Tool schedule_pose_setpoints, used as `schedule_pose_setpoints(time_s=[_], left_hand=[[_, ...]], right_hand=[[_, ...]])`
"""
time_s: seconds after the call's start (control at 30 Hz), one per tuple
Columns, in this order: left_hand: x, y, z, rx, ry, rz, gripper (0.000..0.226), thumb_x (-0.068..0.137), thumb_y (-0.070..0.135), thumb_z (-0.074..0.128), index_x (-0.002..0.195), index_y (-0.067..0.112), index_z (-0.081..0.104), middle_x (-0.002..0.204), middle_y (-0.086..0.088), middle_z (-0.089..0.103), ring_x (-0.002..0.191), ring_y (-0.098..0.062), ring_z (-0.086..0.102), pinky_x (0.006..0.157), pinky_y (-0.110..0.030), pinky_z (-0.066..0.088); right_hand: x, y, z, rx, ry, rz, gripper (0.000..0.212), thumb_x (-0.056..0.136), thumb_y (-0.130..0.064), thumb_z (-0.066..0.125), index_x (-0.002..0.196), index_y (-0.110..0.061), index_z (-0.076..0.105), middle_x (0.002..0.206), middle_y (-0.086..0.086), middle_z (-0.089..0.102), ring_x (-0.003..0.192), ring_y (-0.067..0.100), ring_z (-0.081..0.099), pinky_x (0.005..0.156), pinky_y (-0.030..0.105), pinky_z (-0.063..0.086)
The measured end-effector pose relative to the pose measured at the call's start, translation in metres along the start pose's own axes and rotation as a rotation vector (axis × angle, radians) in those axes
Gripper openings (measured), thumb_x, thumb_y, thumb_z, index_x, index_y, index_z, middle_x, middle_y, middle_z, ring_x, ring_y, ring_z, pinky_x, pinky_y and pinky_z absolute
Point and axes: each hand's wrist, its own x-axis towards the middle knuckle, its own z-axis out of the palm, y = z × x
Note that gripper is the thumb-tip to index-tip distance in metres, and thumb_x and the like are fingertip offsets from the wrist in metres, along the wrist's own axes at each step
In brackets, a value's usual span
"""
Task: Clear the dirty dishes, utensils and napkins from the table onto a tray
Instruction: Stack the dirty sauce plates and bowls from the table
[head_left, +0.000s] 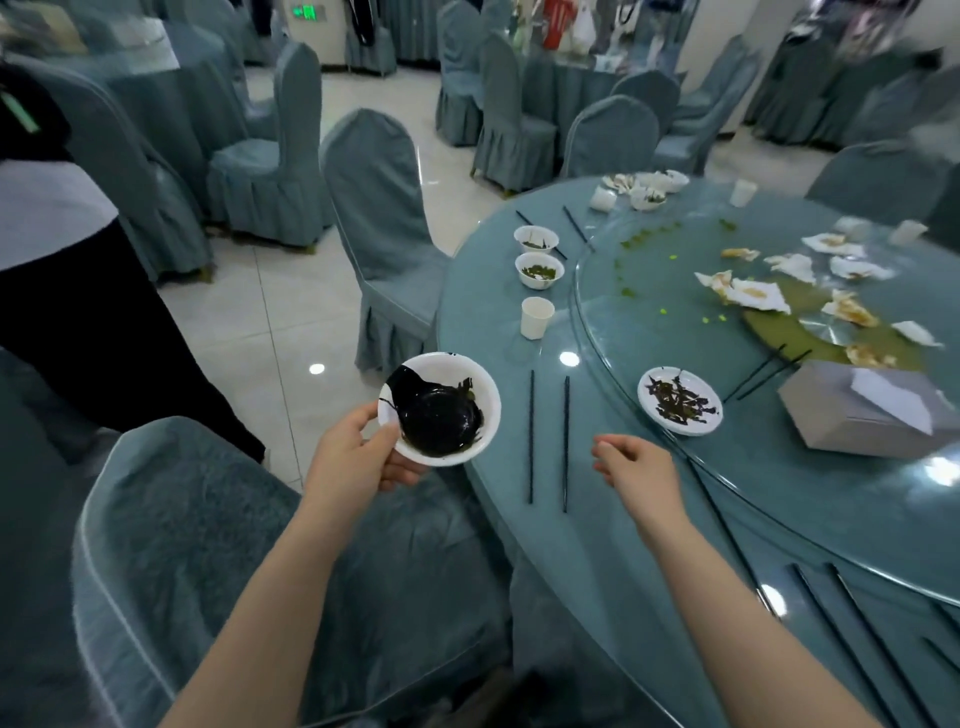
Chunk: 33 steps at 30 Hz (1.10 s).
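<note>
My left hand (358, 457) grips a white bowl (483, 395) smeared with black sauce, held off the table's left edge above a chair. My right hand (631, 467) hovers over the round table (493, 322) with loosely curled fingers and holds nothing. Just left of that hand lie two black chopsticks (548, 441). Past it, on the glass turntable (779, 499), stands a white dish (680, 400) with dark scraps. Two small bowls (537, 257) with green bits and a paper cup (536, 317) stand further along the rim. Crumpled, stained napkins (758, 296) lie scattered on the turntable.
A grey tissue box (857, 410) sits on the turntable at right. More chopsticks (852, 644) lie near the front edge. Covered chairs (384, 218) ring the table. A person in dark clothes (78, 291) stands at left. No tray is in view.
</note>
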Motion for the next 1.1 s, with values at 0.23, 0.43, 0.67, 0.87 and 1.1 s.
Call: schedule_pose_setpoints(time_s=[0.23, 0.43, 0.67, 0.87, 1.1], left_hand=[[0.006, 0.001, -0.005, -0.054, 0.036, 0.007, 0.025, 0.095, 0.012, 0.045, 0.099, 0.033, 0.058, 0.063, -0.012, 0.071, 0.046, -0.014, 0.062, 0.048, -0.023, 0.047], [-0.003, -0.001, -0.027, -0.016, 0.114, -0.003, 0.025, 0.095, 0.013, 0.045, 0.101, 0.028, 0.063, 0.063, -0.009, 0.071, 0.048, -0.014, 0.065, 0.045, -0.020, 0.050], [-0.025, -0.010, -0.112, -0.078, 0.272, 0.017, 0.020, 0.096, 0.013, 0.046, 0.104, 0.023, 0.062, 0.061, -0.009, 0.070, 0.045, -0.015, 0.062, 0.049, -0.025, 0.051], [-0.047, -0.021, -0.210, -0.027, 0.222, 0.056, 0.027, 0.097, 0.012, 0.044, 0.093, 0.030, 0.064, 0.058, -0.009, 0.069, 0.041, -0.012, 0.059, 0.042, -0.017, 0.045], [-0.066, -0.041, -0.327, 0.100, 0.174, 0.051, 0.048, 0.094, 0.014, 0.046, 0.076, 0.054, 0.065, 0.058, -0.007, 0.068, 0.049, -0.017, 0.065, 0.051, -0.029, 0.053]], right_hand=[[-0.019, -0.031, 0.004, 0.076, -0.105, -0.039, 0.016, 0.087, -0.010, 0.059, 0.088, -0.024, 0.067, 0.089, 0.001, 0.073, 0.083, 0.013, 0.070, 0.076, 0.026, 0.053], [-0.019, -0.061, 0.044, 0.097, -0.281, -0.048, 0.014, 0.088, -0.010, 0.059, 0.092, -0.021, 0.067, 0.091, 0.003, 0.073, 0.083, 0.017, 0.069, 0.078, 0.030, 0.053], [-0.055, -0.110, 0.119, 0.080, -0.512, -0.138, 0.015, 0.091, -0.014, 0.060, 0.102, -0.020, 0.067, 0.092, -0.003, 0.074, 0.083, 0.010, 0.069, 0.071, 0.019, 0.054], [-0.122, -0.142, 0.202, 0.108, -0.639, -0.139, 0.017, 0.093, -0.014, 0.055, 0.108, -0.020, 0.062, 0.087, 0.001, 0.075, 0.077, 0.015, 0.069, 0.075, 0.031, 0.053], [-0.212, -0.155, 0.305, 0.148, -0.720, -0.060, 0.016, 0.097, -0.023, 0.050, 0.108, -0.020, 0.061, 0.075, 0.003, 0.073, 0.063, 0.015, 0.064, 0.054, 0.020, 0.049]])
